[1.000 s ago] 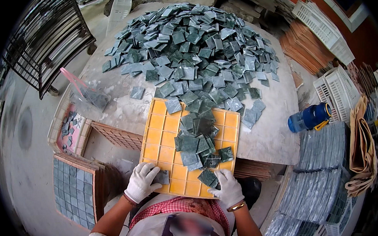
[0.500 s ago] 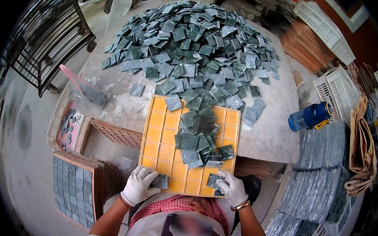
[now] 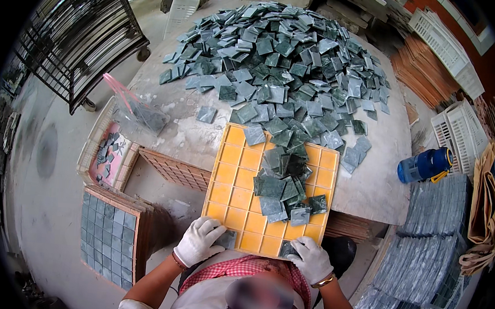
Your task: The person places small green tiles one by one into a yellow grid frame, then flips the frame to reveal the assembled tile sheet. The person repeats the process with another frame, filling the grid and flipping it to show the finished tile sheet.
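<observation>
- Gloved hands stand apart at the near corners of the yellow gridded tray [image 3: 221,193]: the left hand [image 3: 200,242] rests by a grey tile [image 3: 226,239], the right hand [image 3: 312,261] has fingertips on a dark green tile [image 3: 288,249]. Whether either is gripping, I cannot tell.
- That makes 2 tiles at the near edge; a loose pile [image 3: 271,188] covers part of the tray's middle and right, and most cells on the left are bare.
- Step in hand, as I judge it: seating tiles in the near row. A further placement would call for drawing 1 tile off the pile, flat and square to the ribs.
- Beyond the tray, a large tile heap [image 3: 278,58] covers much of the pale, dusty bench [image 3: 367,184].
- Around it: a plastic bag [image 3: 146,117] at left, a blue bottle [image 3: 425,165] near the right edge, a dark metal rack [image 3: 82,43], white crates [image 3: 463,134] and stacked tile sheets [image 3: 435,207].
</observation>
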Demonstrator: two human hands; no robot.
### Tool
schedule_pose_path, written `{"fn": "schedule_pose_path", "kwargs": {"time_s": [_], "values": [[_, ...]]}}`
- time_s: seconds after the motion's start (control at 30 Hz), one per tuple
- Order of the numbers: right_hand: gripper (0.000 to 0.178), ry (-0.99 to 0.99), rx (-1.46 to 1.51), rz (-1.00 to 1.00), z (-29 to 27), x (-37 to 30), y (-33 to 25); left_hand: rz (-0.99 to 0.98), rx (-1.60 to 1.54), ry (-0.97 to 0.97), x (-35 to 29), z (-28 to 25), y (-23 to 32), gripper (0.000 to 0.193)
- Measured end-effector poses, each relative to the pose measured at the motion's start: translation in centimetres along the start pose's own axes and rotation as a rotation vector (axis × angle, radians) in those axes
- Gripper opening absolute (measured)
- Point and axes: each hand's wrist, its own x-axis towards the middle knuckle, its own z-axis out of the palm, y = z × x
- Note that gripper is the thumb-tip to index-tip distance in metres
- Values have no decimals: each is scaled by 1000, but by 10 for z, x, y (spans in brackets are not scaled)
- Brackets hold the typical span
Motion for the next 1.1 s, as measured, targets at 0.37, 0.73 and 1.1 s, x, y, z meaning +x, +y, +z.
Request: {"fn": "schedule_pose_path", "kwargs": {"time_s": [0.37, 0.73, 1.1], "values": [[31, 276, 89, -67, 14, 19, -14, 105, 24, 118, 4, 7, -4, 41], [70, 417, -178, 159, 27, 71, -39, -80, 81, 179, -27, 12, 5, 61], [56, 195, -217, 122, 17, 72, -37, -68, 16, 39, -6, 9, -4, 59]]}}
